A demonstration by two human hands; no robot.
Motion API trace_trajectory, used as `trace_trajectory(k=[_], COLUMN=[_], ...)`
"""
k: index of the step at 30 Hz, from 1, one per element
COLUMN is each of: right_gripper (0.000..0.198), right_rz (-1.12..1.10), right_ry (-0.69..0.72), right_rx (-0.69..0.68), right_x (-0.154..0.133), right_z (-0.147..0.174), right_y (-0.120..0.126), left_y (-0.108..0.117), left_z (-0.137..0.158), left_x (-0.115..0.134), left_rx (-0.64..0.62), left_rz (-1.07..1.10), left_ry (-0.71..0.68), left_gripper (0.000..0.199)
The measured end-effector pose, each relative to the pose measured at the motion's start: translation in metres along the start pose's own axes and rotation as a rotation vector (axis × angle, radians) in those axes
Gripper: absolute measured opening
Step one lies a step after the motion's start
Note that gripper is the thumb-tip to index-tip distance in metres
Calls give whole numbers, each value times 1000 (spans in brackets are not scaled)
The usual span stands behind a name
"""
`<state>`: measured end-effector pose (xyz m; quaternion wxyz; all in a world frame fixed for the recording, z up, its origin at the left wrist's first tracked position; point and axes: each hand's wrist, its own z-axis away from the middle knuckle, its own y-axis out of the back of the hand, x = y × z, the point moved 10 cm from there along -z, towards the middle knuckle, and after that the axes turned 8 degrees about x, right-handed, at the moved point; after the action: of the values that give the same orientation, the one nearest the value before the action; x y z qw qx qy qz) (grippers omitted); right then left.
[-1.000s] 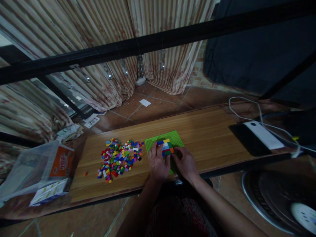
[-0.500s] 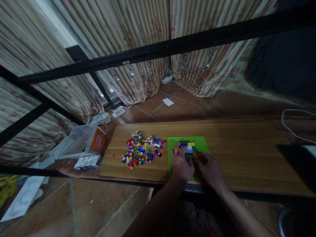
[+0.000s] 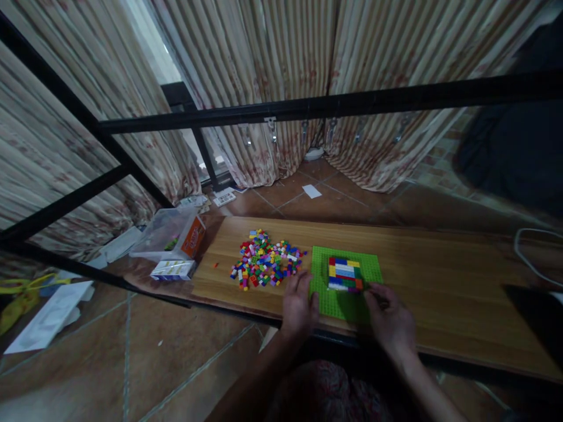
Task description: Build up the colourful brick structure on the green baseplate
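A green studded baseplate [image 3: 325, 305] lies on the wooden board [image 3: 440, 275]. On it sits a flat block of toy bricks [image 3: 344, 271] in red, blue, yellow, white, green and orange. My left hand [image 3: 299, 308] rests at the plate's left edge, fingers stretched out and apart from the block. At the plate's right edge is my right hand [image 3: 393, 319], close to the block's orange corner. Its thumb and fingers are drawn together, and whatever may be between them is too dark to see. Left of the plate spreads a pile of loose toy bricks [image 3: 268, 261].
A clear plastic bin [image 3: 160, 234] with an orange label and a small white box [image 3: 173, 270] stand beyond the board's left end. A black metal rail [image 3: 299, 108] crosses behind, before striped curtains [image 3: 281, 53]. A white cable [image 3: 521, 255] curves at the right.
My left hand has come off the brick block and moved left to the plate's edge. My right hand has drawn back slightly right. The block is now uncovered. The camera view has shifted.
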<state>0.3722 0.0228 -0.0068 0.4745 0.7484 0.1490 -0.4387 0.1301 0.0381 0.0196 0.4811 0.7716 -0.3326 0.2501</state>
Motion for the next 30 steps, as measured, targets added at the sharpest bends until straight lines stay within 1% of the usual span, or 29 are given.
trace_trajectory(k=[2, 4, 7, 9, 11, 13, 16, 18, 20, 23, 27, 30], right_gripper=[34, 28, 24, 23, 23, 24, 27, 29, 31, 30, 26, 25], right_rz=[-66, -86, -72, -21, 80, 214, 397, 473, 523, 568, 555, 487], right_ry=[99, 238, 384, 427, 426, 396, 350, 345, 344, 333, 353, 392], right_rx=[-6, -75, -215, -280, -320, -339, -367, -385, -393, -397, -379, -340], right_x=[-23, -55, -98, -119, -130, -132, -129, -128, -128, -126, -125, -126], right_z=[11, 25, 43, 49, 49, 45, 39, 38, 38, 38, 38, 37], right_y=[-4, -20, -59, -85, -108, -125, -141, -148, -151, -155, -159, -159], left_y=[23, 43, 66, 79, 94, 113, 141, 154, 159, 155, 140, 131], left_z=[0, -3, -6, -6, -2, 4, 16, 21, 21, 14, -4, -18], left_x=[-19, -33, -44, -50, -59, -72, -96, -110, -122, -133, -134, -132], left_rx=[69, 136, 236, 275, 320, 381, 464, 495, 494, 444, 379, 380], left_rz=[-54, -107, -174, -217, -275, -343, -426, -449, -450, -459, -490, -506], left_ry=[-1, -31, -94, -121, -110, -67, 19, 65, 107, 180, 203, 200], left_gripper=[37, 32, 27, 26, 26, 26, 33, 38, 41, 43, 46, 48])
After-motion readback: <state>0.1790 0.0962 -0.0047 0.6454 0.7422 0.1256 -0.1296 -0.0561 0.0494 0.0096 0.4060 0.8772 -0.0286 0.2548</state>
